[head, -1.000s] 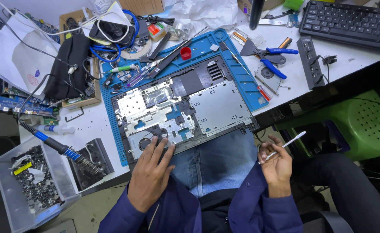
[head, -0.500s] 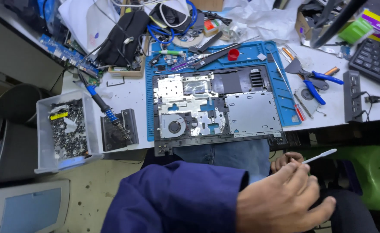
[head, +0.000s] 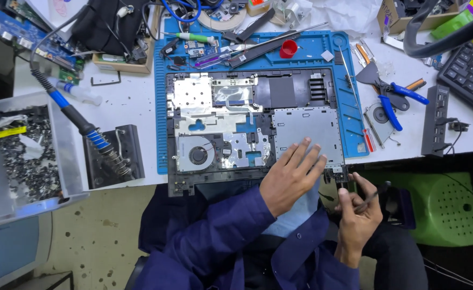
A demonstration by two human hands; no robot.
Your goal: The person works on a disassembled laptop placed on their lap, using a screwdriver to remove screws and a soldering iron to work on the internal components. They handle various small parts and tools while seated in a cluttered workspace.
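Observation:
An opened laptop base (head: 301, 126) lies on a blue work mat (head: 354, 86), with its fan (head: 196, 156) and metal plates exposed. My left hand (head: 292, 177) rests flat on the laptop's front right part, fingers spread and holding nothing. My right hand (head: 357, 215) hovers just below the laptop's front right corner. It pinches a thin stick tool (head: 375, 194) whose tip points up and right. Both sleeves are dark blue.
A blue-handled soldering iron (head: 78, 121) sits in a black stand (head: 126, 147) at left, beside a grey bin of small parts (head: 67, 145). Blue-handled pliers (head: 389, 104), a loose fan and a black keyboard (head: 470, 67) lie at right. A green stool (head: 440, 207) stands below.
My left hand has crossed from the laptop's front left edge to its front right part. My right hand with the stick tool has come closer to the front right corner. The view has shifted.

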